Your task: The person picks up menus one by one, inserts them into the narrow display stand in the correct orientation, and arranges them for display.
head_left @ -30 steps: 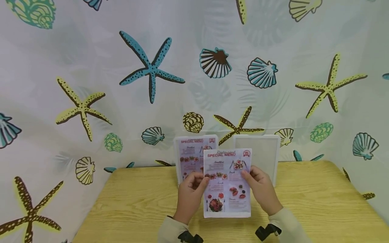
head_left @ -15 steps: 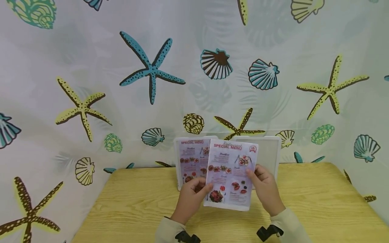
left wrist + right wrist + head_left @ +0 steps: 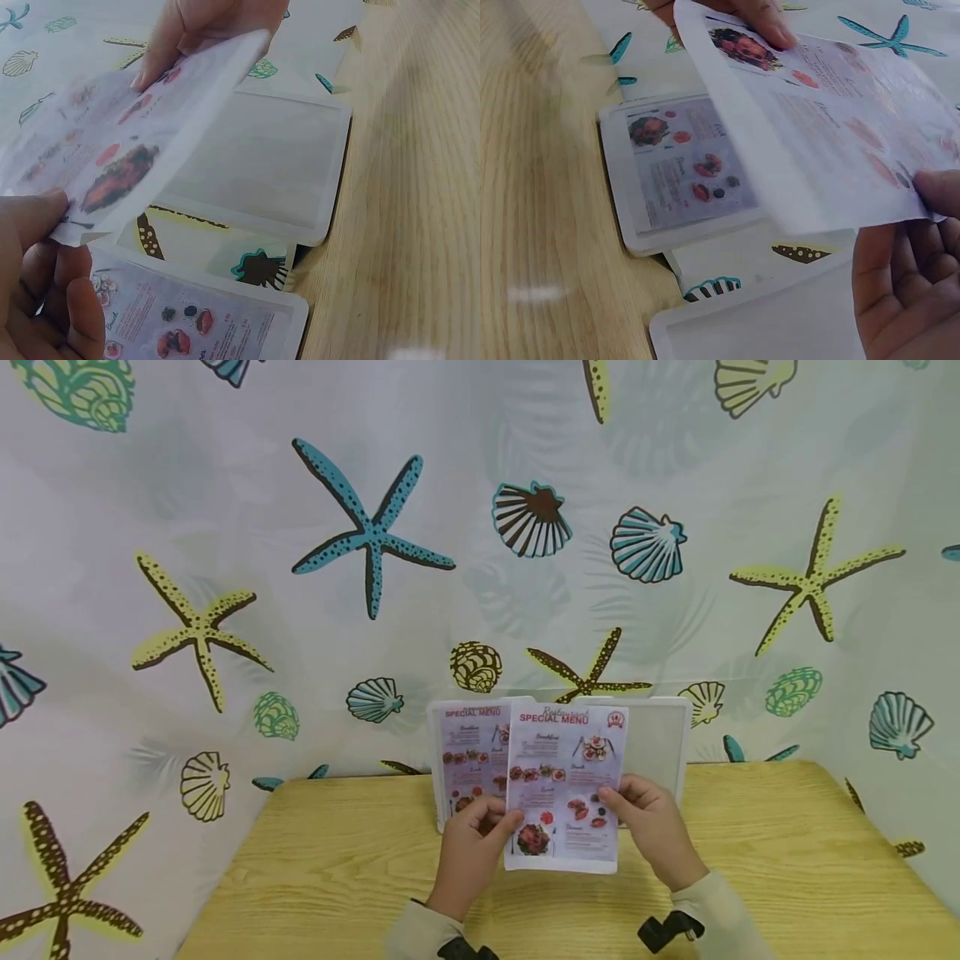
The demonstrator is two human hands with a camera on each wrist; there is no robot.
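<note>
One menu sheet (image 3: 566, 785): held up above the wood-grain table (image 3: 337, 860), printed face toward me.
My left hand (image 3: 467, 852): pinches the sheet at its left edge, thumb in front, fingers curled behind.
My right hand (image 3: 656, 828): pinches the right edge, thumb on the print.
Left frame (image 3: 436, 760): white, upright at the table's far side, partly hidden behind the sheet; a matching menu (image 3: 471, 747) fills it.
Right frame (image 3: 652, 743): white, beside it with a gap between, its panel pale and plain.
Far backdrop (image 3: 450, 418): pale cloth with starfish and shells.
</note>
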